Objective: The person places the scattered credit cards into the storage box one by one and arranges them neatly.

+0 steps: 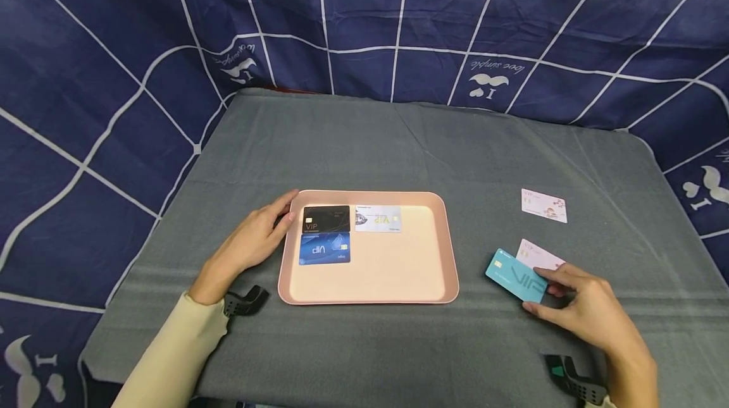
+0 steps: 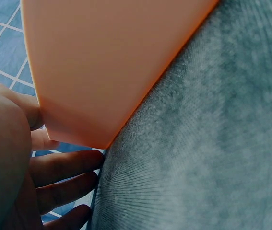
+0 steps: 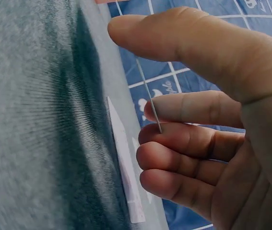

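My right hand [image 1: 586, 303] pinches a teal VIP card [image 1: 517, 275] at its right end, between thumb and fingertips. In the right wrist view the card [image 3: 147, 88] shows edge-on as a thin line, apart from the cloth. It partly covers a pink card [image 1: 535, 255] lying on the table. My left hand [image 1: 253, 237] rests against the pink tray [image 1: 370, 296] at its upper left corner, fingers extended, thumb touching the left rim. Inside the tray lie a black VIP card [image 1: 326, 219], a blue VIP card [image 1: 324, 248] just below it and a silver-white VIP card [image 1: 378, 219].
Another pale pink card [image 1: 543, 205] lies farther back on the right side of the table. Grey cloth [image 1: 364, 142] covers the tabletop, with some wrinkles. A navy curtain with white grid lines [image 1: 364, 22] hangs behind the table and along its sides.
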Motion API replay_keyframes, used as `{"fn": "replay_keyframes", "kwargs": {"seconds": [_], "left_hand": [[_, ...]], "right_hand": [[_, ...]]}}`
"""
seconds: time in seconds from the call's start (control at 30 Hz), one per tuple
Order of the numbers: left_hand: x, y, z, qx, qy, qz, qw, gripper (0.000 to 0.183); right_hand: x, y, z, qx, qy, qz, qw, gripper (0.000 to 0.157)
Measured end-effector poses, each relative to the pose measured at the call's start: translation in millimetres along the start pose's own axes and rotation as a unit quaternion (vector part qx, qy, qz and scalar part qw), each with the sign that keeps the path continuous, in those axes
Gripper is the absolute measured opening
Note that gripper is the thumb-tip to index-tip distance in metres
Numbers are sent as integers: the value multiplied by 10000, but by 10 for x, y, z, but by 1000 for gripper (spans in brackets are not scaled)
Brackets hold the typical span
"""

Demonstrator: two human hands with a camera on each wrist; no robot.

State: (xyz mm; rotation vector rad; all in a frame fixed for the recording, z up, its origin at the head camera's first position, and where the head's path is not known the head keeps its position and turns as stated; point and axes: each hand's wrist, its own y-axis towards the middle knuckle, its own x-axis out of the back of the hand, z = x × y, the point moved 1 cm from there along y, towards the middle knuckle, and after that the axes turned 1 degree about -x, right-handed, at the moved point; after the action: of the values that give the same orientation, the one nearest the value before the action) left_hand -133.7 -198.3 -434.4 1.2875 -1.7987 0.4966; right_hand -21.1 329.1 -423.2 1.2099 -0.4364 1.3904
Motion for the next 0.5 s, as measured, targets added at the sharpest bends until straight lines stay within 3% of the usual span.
{"fn": "replay_keyframes", "kwargs": {"seconds": [0.27, 0.5], "left_hand": [[-4, 9, -3, 2, -3, 21, 10000, 47], [-3, 6, 8, 5, -10, 4, 10000, 46]], "right_hand": [[84, 3, 21, -73, -52, -190, 9998, 56], [138, 97, 28, 152, 8, -209, 9997, 57]]}}
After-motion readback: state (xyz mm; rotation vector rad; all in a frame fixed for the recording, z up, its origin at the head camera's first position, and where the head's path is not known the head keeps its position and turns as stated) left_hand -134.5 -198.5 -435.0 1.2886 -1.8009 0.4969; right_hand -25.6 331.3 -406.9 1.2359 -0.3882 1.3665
